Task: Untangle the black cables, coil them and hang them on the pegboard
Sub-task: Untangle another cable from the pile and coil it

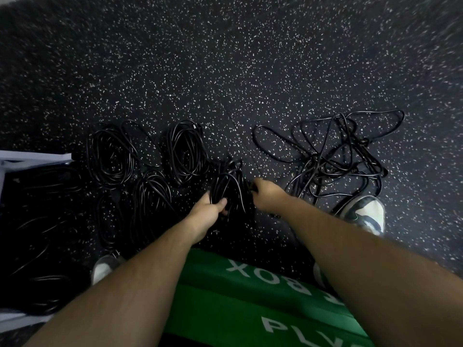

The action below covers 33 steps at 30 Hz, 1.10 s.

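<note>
On the floor [250, 71], three coiled cables [110, 154] lie finished; left hand [209, 209] and right hand [265, 196] grip a fourth bundle [229, 184]. Tangled cables [333, 156] remain at right; no pegboard visible, nothing hung.

Cables [231, 189] are black, floor [225, 58] white-speckled, shoe [368, 209] seemingly white.

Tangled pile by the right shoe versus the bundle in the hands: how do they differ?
The tangled pile sprawls in wide, crossing loops; the bundle is gathered into tight loops. The tangled pile lies loose on the floor; the bundle is gripped by the left hand and right hand. Both are black cable.
</note>
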Tool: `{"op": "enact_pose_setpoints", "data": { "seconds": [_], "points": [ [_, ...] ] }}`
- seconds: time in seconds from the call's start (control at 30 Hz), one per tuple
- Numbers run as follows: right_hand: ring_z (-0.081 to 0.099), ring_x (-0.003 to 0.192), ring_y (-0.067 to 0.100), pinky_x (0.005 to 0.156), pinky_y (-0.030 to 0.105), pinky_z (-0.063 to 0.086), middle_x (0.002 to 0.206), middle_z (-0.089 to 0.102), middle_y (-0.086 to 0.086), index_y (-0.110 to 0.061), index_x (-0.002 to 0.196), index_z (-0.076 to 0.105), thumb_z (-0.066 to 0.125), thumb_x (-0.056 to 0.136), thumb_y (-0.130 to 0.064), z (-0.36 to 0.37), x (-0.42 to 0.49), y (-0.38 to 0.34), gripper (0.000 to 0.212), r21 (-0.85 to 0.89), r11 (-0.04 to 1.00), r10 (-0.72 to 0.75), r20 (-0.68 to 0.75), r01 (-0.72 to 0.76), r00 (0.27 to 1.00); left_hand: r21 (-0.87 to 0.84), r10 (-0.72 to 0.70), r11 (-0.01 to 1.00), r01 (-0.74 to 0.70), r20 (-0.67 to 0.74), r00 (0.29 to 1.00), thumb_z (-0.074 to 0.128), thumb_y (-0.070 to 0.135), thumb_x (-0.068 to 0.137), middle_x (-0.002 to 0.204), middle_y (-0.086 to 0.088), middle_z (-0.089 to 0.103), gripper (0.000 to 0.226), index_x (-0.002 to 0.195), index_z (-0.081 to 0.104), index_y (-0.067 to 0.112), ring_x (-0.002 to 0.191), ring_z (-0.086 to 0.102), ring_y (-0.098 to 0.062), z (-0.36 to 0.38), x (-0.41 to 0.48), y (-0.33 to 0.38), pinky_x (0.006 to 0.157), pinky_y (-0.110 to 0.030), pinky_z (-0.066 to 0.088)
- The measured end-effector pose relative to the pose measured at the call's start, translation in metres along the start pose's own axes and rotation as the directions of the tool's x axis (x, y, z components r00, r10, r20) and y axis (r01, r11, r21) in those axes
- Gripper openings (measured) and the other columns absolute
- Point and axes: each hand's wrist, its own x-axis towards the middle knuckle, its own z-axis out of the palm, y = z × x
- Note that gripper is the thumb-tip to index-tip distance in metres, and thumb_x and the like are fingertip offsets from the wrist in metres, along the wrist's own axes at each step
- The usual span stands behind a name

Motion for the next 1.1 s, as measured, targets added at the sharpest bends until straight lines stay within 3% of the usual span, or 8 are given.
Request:
{"op": "enact_pose_setpoints", "data": {
  "seconds": [0.2, 0.27, 0.37, 0.5, 0.67, 0.8, 0.9, 1.1],
  "points": [
    [0.060, 0.064, 0.015, 0.054, 0.020, 0.048, 0.081, 0.065, 0.001, -0.012, 0.102, 0.064, 0.054, 0.105, -0.021, -0.006, -0.010, -0.022, 0.014, 0.620, 0.779, 0.118, 0.000, -0.092, 0.993, 0.025, 0.069, 0.997, -0.068, -0.082, 0.994, 0.056, 0.026, 0.104, 0.107, 0.001, 0.071, 0.028, 0.131, 0.057, 0.028, 0.100, 0.067, -0.020, 0.005, 0.002, 0.008, 0.097, -0.039, 0.053],
    [0.059, 0.053, 0.012, 0.046, 0.018, 0.047, 0.078, 0.065, 0.002, -0.011, 0.102, 0.064, 0.056, 0.104, -0.016, -0.002, -0.014, -0.021, 0.010, 0.533, 0.835, 0.142, 0.028, -0.135, 0.990, 0.225, 0.058, 0.973, -0.052, -0.024, 0.998, 0.053, 0.030, 0.105, 0.125, 0.004, 0.063, 0.041, 0.146, 0.045, 0.027, 0.114, 0.060, -0.020, 0.003, -0.002, 0.007, 0.102, -0.034, 0.045],
    [0.062, 0.067, 0.015, 0.068, 0.027, 0.053, 0.092, 0.067, 0.006, -0.008, 0.106, 0.066, 0.057, 0.096, -0.007, 0.021, -0.021, -0.010, 0.013, 0.238, 0.958, 0.155, 0.034, -0.158, 0.987, 0.460, -0.078, 0.886, 0.052, 0.037, 0.996, 0.049, 0.037, 0.106, 0.158, -0.007, 0.040, 0.065, 0.160, 0.018, 0.018, 0.143, 0.041, -0.029, 0.008, -0.006, 0.001, 0.119, -0.039, 0.032],
    [0.063, 0.082, 0.024, 0.072, 0.028, 0.050, 0.094, 0.067, 0.009, -0.004, 0.104, 0.068, 0.054, 0.092, -0.006, 0.032, -0.027, -0.007, 0.019, 0.134, 0.980, 0.150, -0.027, -0.145, 0.988, 0.587, -0.140, 0.805, 0.084, 0.051, 0.989, 0.051, 0.035, 0.104, 0.154, -0.014, 0.040, 0.062, 0.154, 0.025, 0.010, 0.139, 0.044, -0.032, 0.010, -0.003, 0.002, 0.118, -0.044, 0.035],
    [0.076, 0.077, 0.027, 0.077, 0.039, 0.064, 0.088, 0.077, 0.015, 0.002, 0.098, 0.070, 0.052, 0.091, -0.002, 0.022, -0.029, -0.005, 0.020, 0.028, 0.987, 0.152, 0.191, -0.160, 0.970, 0.664, -0.225, 0.742, 0.096, 0.112, 0.968, 0.055, 0.050, 0.097, 0.155, -0.010, 0.041, 0.075, 0.158, 0.026, 0.017, 0.139, 0.043, -0.030, 0.007, 0.003, -0.013, 0.119, -0.044, 0.034],
    [0.070, 0.082, 0.028, 0.069, 0.030, 0.056, 0.088, 0.071, 0.011, 0.000, 0.094, 0.069, 0.055, 0.091, -0.007, 0.024, -0.030, -0.004, 0.016, 0.007, 0.997, 0.081, 0.076, -0.082, 0.994, 0.762, -0.081, 0.641, 0.088, -0.047, 0.996, 0.052, 0.047, 0.101, 0.155, -0.016, 0.027, 0.070, 0.153, 0.030, 0.005, 0.141, 0.033, -0.037, 0.012, -0.007, -0.006, 0.117, -0.044, 0.033],
    [0.062, 0.082, 0.025, 0.067, 0.027, 0.046, 0.088, 0.062, 0.006, -0.009, 0.092, 0.063, 0.055, 0.090, -0.016, 0.021, -0.034, -0.009, 0.011, -0.120, 0.992, 0.039, 0.023, -0.036, 0.999, 0.727, -0.007, 0.683, 0.071, -0.091, 0.996, 0.057, 0.045, 0.097, 0.153, -0.016, 0.024, 0.076, 0.151, 0.026, 0.001, 0.141, 0.028, -0.035, 0.013, -0.014, -0.001, 0.117, -0.044, 0.032],
    [0.053, 0.117, 0.029, 0.096, 0.040, 0.044, 0.124, 0.063, 0.009, -0.014, 0.122, 0.061, 0.046, 0.096, -0.033, -0.004, -0.038, 0.004, 0.036, -0.490, 0.871, -0.198, -0.287, 0.034, 0.937, 0.771, 0.215, 0.635, -0.043, -0.124, 0.969, 0.059, 0.044, 0.094, 0.160, -0.012, 0.016, 0.088, 0.157, 0.013, 0.003, 0.147, 0.018, -0.029, 0.021, -0.030, 0.008, 0.119, -0.041, 0.029]
  ]
}}
